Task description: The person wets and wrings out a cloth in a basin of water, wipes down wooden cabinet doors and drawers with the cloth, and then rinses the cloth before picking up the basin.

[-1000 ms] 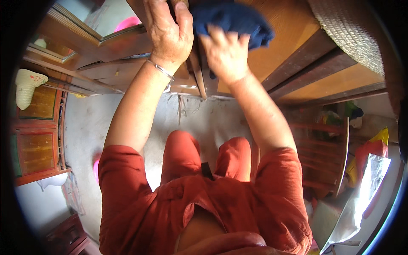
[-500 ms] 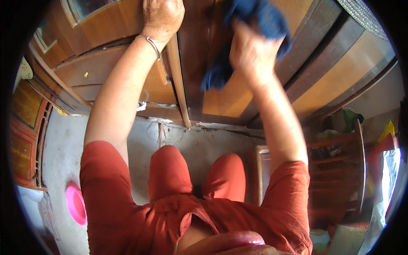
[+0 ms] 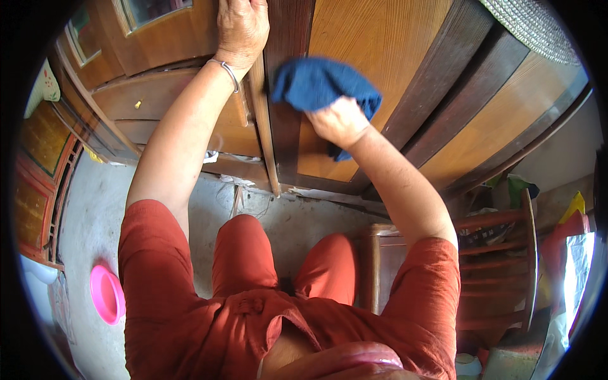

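Note:
A dark blue cloth is bunched in my right hand, whose fingers are closed on it. The cloth lies against a wooden cabinet door with a light grained panel and dark frame strips; one end hangs below my hand. My left hand, with a silver bangle on its wrist, is raised at the top edge of the view. It appears closed on the upright edge of the door, beside the dark frame; its fingertips are cut off by the picture's edge.
A drawer front with a small yellow knob is at left. On the grey floor stands a pink basin. To the right are a wooden chair and a silvery bag. A woven mat hangs at upper right.
My right hand has moved left and down across the door panel with the blue cloth. The left hand stays at nearly the same place.

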Tool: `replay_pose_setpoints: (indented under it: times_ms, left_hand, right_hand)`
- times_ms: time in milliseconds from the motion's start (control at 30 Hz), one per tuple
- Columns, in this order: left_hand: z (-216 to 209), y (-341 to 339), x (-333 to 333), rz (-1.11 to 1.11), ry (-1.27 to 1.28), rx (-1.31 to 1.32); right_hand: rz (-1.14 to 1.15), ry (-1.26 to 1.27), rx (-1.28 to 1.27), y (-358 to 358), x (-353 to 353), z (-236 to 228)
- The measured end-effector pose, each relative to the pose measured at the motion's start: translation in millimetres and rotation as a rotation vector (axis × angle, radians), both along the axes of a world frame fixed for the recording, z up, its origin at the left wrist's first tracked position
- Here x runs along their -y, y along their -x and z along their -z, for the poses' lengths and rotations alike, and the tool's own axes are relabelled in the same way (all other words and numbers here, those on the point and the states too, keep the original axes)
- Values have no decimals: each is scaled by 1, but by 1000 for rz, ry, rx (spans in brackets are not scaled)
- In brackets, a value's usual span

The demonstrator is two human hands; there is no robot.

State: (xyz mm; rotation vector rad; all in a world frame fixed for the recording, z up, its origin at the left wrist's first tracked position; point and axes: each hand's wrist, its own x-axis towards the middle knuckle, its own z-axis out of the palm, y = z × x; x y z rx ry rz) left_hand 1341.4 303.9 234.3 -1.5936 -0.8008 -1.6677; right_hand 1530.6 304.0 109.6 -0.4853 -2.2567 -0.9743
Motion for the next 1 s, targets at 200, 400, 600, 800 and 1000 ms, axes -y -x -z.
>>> replay_pose_setpoints:
  times_ms: [200,400,600,800,1000]
  left_hand:
    - [11,1,-9,-17,-6,24]
    - [25,-2,-11,-62,-15,-19]
    - [28,-2,-21,1,-62,-21]
    - [31,-1,-25,104,-34,13]
    - [31,-3,-20,41,-94,-37]
  right_hand:
    - [164,-3,18,-49,2,-54]
    - [339,-352,-492,-94,15,-143]
    - [316,-213,-639,-78,6,1]
    - [100,465,-792,-61,44,126]
    - [346,-278,-493,-73,19,11]
